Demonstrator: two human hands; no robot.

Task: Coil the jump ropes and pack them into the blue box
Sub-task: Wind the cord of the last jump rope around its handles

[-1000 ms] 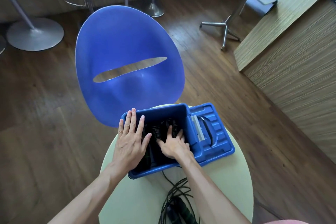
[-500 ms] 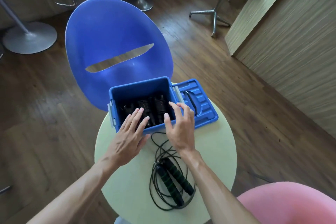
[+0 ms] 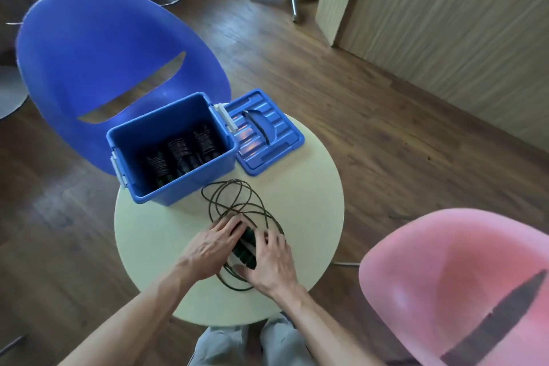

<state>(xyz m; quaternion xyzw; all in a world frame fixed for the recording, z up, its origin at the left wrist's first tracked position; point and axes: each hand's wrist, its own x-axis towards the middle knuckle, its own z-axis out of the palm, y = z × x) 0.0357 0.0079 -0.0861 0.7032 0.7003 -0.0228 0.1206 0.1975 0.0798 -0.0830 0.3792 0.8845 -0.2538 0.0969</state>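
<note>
The loose jump rope [image 3: 237, 211] lies on the round table [image 3: 297, 193] just in front of the blue box [image 3: 166, 140], its cord spread in slack loops and its two dark foam handles [image 3: 245, 249] side by side between your hands. Your left hand [image 3: 212, 249] lies over the handles from one side with fingers only lightly bent, touching them. Your right hand [image 3: 271, 255] comes in from the other side, fingers curling toward the handles; whether either hand has closed on them I cannot tell. Gathering both handles first looks like the sensible start, since it gives you a fixed end to wind the cord around.

Three coiled ropes [image 3: 181, 154] already stand side by side in the box, with room left nearer you. The lid [image 3: 264, 134] rests flat just beside the box, out of your way.

The table is pale and smooth. A blue chair [image 3: 104, 47] stands behind the box, a pink chair [image 3: 463, 276] to your right, on a dark wood floor [image 3: 341, 74].
</note>
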